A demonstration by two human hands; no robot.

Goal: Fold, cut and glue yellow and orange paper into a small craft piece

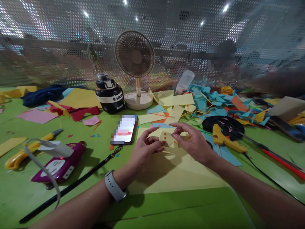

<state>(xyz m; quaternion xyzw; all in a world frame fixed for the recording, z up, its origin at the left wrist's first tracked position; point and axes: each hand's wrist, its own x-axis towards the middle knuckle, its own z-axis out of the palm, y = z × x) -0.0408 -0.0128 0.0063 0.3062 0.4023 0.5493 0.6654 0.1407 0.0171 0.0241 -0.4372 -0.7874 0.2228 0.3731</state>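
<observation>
Between my two hands is a small pale yellow paper piece (168,140) with several orange squares on it. My left hand (149,144), with a grey-banded watch (114,186) on its wrist, pinches the paper's left side. At the right side, the thumb and fingers of my right hand (189,140) close on the same piece. Under both hands lies a large pale yellow sheet (190,178). Just right of my right hand rests a yellow glue gun (226,140), beside a blue sheet (230,156).
On the left are a phone (124,130), a purple power strip (76,159) with a white plug, and yellow-handled scissors (30,151). A fan (135,57) and a black bottle (109,95) stand behind. Blue paper scraps (200,95) heap at the back right, near a black round tray (235,127).
</observation>
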